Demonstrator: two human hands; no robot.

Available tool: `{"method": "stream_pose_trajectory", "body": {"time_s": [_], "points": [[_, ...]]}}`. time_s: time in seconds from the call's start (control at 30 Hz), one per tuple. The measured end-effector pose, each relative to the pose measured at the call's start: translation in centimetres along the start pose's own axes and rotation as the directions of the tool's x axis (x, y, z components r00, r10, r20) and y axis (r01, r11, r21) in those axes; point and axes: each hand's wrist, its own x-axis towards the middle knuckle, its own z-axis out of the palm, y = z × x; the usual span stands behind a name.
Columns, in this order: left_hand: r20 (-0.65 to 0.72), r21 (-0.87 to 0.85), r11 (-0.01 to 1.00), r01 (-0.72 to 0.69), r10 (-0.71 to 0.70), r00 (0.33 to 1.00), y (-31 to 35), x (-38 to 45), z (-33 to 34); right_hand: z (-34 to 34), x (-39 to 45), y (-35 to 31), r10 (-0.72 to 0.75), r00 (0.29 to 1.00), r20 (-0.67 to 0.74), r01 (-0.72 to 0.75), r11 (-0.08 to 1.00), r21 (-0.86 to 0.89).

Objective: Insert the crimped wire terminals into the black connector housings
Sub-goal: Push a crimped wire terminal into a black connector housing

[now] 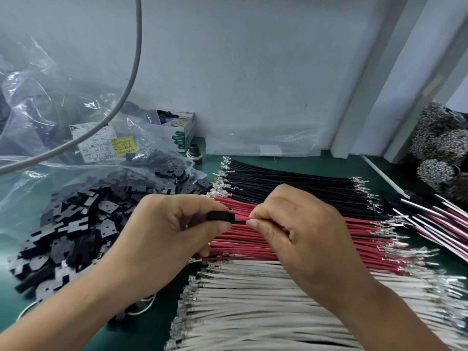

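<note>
Green mat (162, 323) bare at lower centre between housing pile (76, 224) and white wires (278, 300), red wires (304, 239) and black wires (291, 181) blocking centre right, plastic bag (50, 110) and grey cable (131, 79) obstructing upper left, wall (253, 59) closing the rear

Left hand (174, 224) pinching a black housing (220, 215), right hand (286, 224) pinching a thin wire (241, 221) at its open end, rows of black (291, 181), red (304, 239) and white wires (253, 300) lying on the green counter (379, 171), loose black housings (76, 224) spilling from a clear bag (38, 122) at left
</note>
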Motion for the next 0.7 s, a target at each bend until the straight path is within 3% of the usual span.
{"method": "stream_pose_trajectory", "body": {"time_s": [0.23,0.4,0.47,0.57,0.63,0.7], "points": [[0.011,-0.132,0.991,-0.037,0.038,0.999,-0.3,-0.2,0.2,0.1,0.3,-0.7,0.005,0.999,0.040,-0.007,0.999,0.046],[0.020,-0.120,0.991,-0.050,0.053,0.998,-1.0,0.1,0.3,-2.1,0.7,-1.1,-0.017,1.000,0.010,0.018,0.980,-0.199],[-0.022,-0.109,0.993,-0.054,0.051,0.998,-1.4,0.1,0.3,-3.1,0.7,-1.9,-0.036,0.999,0.021,0.039,0.991,-0.128],[-0.074,-0.082,0.995,-0.048,0.042,0.996,-1.9,0.3,0.2,-3.3,0.4,-4.8,-0.161,0.926,0.341,0.139,0.986,0.088],[-0.073,-0.064,0.996,-0.054,0.050,0.996,-2.0,0.4,0.1,-1.8,-0.5,-6.3,-0.233,0.821,0.520,0.239,0.969,0.057],[-0.067,-0.048,0.997,-0.066,0.063,0.996,-2.1,0.4,0.2,-0.4,-1.0,-6.5,-0.212,0.774,0.597,0.259,0.966,0.007]]}}
